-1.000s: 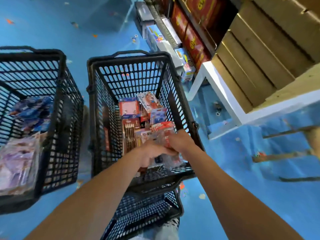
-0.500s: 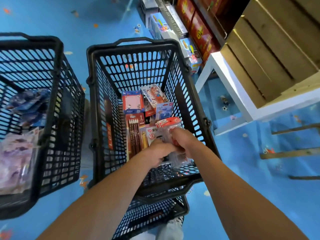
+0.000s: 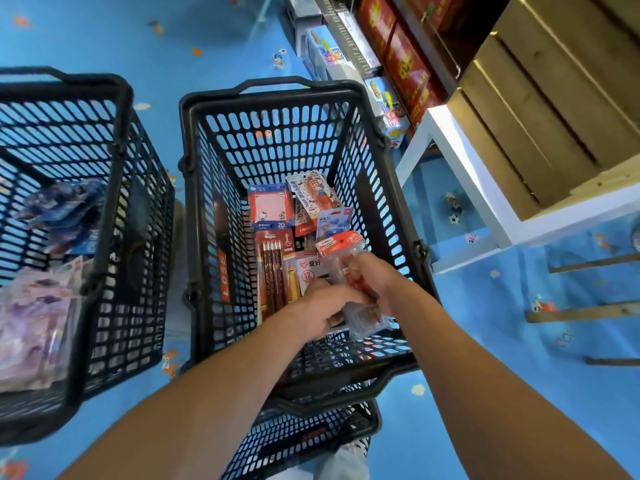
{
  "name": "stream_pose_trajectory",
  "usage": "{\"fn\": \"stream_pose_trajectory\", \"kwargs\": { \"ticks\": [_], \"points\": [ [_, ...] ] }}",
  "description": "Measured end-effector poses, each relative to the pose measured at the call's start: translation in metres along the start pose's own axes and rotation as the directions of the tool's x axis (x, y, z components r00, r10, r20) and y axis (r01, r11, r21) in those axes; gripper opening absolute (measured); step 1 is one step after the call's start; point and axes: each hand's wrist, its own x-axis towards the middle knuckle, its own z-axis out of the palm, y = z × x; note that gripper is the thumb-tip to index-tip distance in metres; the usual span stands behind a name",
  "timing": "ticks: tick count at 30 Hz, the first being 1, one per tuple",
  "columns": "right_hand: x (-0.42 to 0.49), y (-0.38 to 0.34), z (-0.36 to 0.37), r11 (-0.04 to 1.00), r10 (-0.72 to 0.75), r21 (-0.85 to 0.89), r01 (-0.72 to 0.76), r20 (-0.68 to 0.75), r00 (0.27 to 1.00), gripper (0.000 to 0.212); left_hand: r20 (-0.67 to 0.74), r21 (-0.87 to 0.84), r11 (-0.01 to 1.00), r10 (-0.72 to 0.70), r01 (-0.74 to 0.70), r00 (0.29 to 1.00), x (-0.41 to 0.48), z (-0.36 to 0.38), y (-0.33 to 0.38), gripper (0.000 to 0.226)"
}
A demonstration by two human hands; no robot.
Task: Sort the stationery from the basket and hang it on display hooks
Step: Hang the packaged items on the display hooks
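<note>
Inside the basket, by its near wall: left hand and right hand both curl round a clear, red-topped packet, beside pencils. Second basket stands left.

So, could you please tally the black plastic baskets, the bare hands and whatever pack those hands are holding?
Black plastic mesh baskets: 3 (left basket, middle basket, lower basket beneath it)
Bare hands: 2 (left hand, right hand)
Clear pack with a red header, gripped by both: 1
Total: 6
</note>
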Motion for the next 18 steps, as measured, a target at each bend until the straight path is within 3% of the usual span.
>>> {"fn": "stream_pose_trajectory", "kwargs": {
  "ticks": [4,9,11,14,18],
  "points": [
    [-0.012,-0.01,-0.001,0.996,-0.054,0.079,0.047,0.079,0.995,0.023,0.037,-0.017,0.999,0.028,-0.028,0.999,-0.013,-0.006,0.013,0.027],
    [-0.033,-0.03,0.0,0.977,-0.165,0.168,0.133,0.195,0.967,0.018,0.085,-0.036,0.995,0.092,-0.089,0.992,-0.035,-0.017,0.033,0.016],
    [-0.042,-0.04,0.002,0.96,-0.23,0.215,0.181,0.229,0.946,0.006,0.093,-0.042,0.99,0.138,-0.135,0.986,-0.047,-0.021,0.04,0.012],
    [-0.048,-0.046,0.002,0.923,-0.33,0.291,0.252,0.258,0.908,0.025,0.099,-0.1,0.975,0.21,-0.2,0.973,-0.063,-0.024,0.049,0.008],
    [-0.062,-0.048,0.01,0.9,-0.41,0.269,0.342,0.264,0.873,0.013,0.004,-0.076,0.965,0.251,-0.25,0.968,-0.084,-0.029,0.047,0.047]
  ]
}}
